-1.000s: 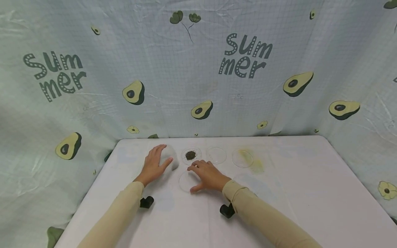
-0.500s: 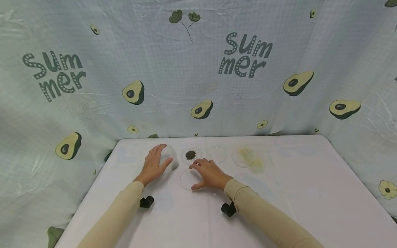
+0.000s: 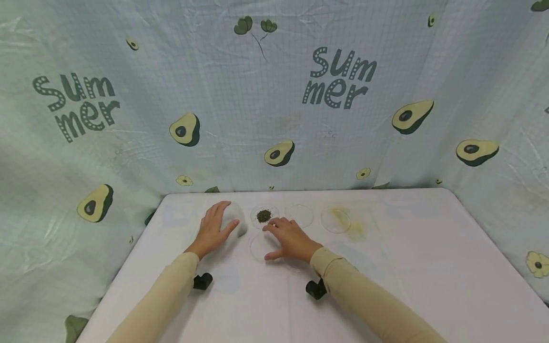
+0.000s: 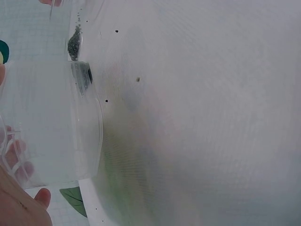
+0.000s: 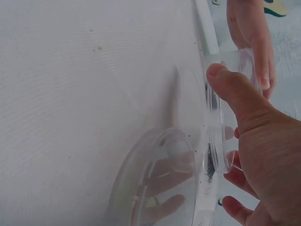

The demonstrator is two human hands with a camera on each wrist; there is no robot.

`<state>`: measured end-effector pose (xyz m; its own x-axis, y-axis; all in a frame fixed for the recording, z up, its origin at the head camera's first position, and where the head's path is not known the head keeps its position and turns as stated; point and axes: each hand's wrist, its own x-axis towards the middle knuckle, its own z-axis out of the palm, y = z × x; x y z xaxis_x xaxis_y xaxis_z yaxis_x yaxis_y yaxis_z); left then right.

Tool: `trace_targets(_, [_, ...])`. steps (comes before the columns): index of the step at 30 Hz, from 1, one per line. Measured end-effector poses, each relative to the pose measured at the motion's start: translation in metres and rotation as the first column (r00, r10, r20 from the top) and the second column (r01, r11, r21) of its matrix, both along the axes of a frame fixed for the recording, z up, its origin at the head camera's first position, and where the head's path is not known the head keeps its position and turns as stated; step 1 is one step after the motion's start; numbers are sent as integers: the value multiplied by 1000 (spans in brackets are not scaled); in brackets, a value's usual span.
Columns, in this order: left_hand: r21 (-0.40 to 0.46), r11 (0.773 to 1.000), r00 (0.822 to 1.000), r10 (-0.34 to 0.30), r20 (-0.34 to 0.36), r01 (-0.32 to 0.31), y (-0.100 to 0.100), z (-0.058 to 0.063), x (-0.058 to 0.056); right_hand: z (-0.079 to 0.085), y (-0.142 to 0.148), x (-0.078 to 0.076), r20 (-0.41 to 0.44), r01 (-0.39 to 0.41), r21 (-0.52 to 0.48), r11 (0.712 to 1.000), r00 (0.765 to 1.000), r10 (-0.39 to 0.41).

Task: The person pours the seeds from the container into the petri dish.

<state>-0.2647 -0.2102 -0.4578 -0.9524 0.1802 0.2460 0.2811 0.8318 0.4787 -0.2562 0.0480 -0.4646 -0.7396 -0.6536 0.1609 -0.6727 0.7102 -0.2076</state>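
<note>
My left hand (image 3: 211,228) holds a clear plastic container (image 4: 47,122), which looks like a cup or jar, with fingers and thumb curved around its sides. My right hand (image 3: 288,240) grips a clear round dish (image 5: 217,127) by its edge, thumb on the near side and fingers opposite. Just beyond that hand, dark crumbly granules (image 3: 263,216) lie in another clear dish (image 3: 254,223). A further clear dish (image 5: 160,179) sits below the right hand, partly hidden by the wrist in the head view.
Two more clear round dishes stand at the back: a middle dish (image 3: 301,206) and a right-hand dish (image 3: 336,232) beside a yellow-green patch (image 3: 355,231) on the white tablecloth (image 3: 429,267). An avocado-print curtain (image 3: 240,95) rises behind the table. A few dark specks are scattered about.
My right hand has shifted slightly away from me and to the right with its dish. My left hand stays in place on the container.
</note>
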Motion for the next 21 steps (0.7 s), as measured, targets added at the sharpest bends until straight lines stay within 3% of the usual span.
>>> trace_targets(10, [-14,1000,1000,-6,-11,6,0,-1,-1,8,1,-4,16,37,-65,997,999,-36])
trace_targets(21, [-7,1000,1000,-19,-18,19,-4,-2,-2,3,-5,-13,35,47,-92,995,998,-44])
